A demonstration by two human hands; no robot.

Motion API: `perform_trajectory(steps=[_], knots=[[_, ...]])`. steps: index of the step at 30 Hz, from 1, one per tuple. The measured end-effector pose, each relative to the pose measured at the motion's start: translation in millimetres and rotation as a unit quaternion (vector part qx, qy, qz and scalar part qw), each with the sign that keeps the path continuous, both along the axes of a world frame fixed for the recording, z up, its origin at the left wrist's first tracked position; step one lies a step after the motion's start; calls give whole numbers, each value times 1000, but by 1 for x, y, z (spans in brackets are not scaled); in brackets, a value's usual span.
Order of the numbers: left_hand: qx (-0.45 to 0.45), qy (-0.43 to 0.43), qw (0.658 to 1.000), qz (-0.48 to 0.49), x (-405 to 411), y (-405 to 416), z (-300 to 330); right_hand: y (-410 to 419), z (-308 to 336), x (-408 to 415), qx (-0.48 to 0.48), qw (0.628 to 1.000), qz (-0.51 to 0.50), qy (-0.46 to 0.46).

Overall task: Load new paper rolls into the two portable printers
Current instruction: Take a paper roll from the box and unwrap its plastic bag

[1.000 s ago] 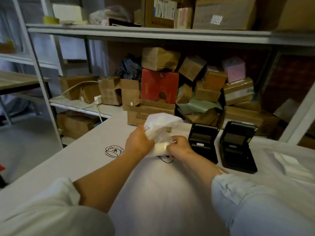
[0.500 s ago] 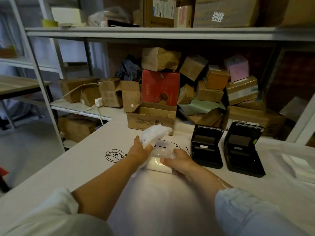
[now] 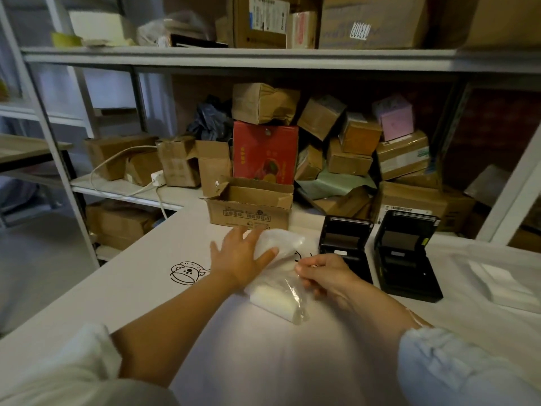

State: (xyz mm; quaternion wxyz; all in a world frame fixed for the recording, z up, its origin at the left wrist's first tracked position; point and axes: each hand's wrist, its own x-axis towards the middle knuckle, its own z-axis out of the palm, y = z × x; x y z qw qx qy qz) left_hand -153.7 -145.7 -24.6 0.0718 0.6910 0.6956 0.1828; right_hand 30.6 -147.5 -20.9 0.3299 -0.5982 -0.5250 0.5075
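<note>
Left hand (image 3: 241, 257) presses flat on the plastic bag (image 3: 279, 247); right hand (image 3: 325, 273) pinches its clear wrap beside the left printer (image 3: 345, 247)

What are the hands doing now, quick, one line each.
Left hand: open, fingers spread flat on the bag.
Right hand: fingers pinch the clear wrap round the paper roll.

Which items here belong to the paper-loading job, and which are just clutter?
Job items:
paper roll in its clear plastic bag, on the table
left printer, lid open
right printer, lid open
left hand, flat on the bag
right hand, pinching the bag

Lying about:
open cardboard box
red box
pink box
power strip
</note>
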Motion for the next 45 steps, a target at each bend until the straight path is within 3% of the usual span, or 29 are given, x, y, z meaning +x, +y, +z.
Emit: perform_trajectory(steps=[1, 3, 7, 14, 16, 20, 22, 27, 31, 35, 38, 43, 45], knots=[[67, 4, 997, -23, 6, -2, 4, -2, 3, 0, 21, 1000, -18, -2], [105, -5, 992, -66, 17, -8, 16, -3, 8, 1, 61, 997, -56, -9], [-56, -101, 990, -86, 17, -6, 24, -6, 20, 3, 123, 987, -105, 19], [-19, -182, 972, -145, 19, -12, 38, -15, 43, 10, 203, 975, -80, 45], [20, -179, 974, -139, 23, -12, 45, -16, 47, 10, 211, 974, -70, 50], [112, -73, 983, -126, 24, -12, 65, -20, 53, 10, 223, 971, -62, 63], [92, -116, 979, -142, 25, -13, 73, -21, 56, 14, 228, 970, -59, 68], [55, -169, 974, -142, 23, -13, 82, -21, 62, 22, 240, 971, 3, 8], [38, -167, 973, -152, 21, -16, 85, -14, 63, 21, 249, 963, -28, -102], [47, -108, 985, -123, 21, -16, 86, -12, 64, 17, 249, 957, -17, -149], [48, -117, 987, -98, 20, -14, 86, -14, 70, 14, 265, 942, 35, -205], [185, -90, 977, 53, 28, -17, 87, -12, 79, -1, 294, 932, 10, -213], [114, -157, 979, 65, 30, -20, 91, -11, 78, -3, 301, 932, -18, -202]])
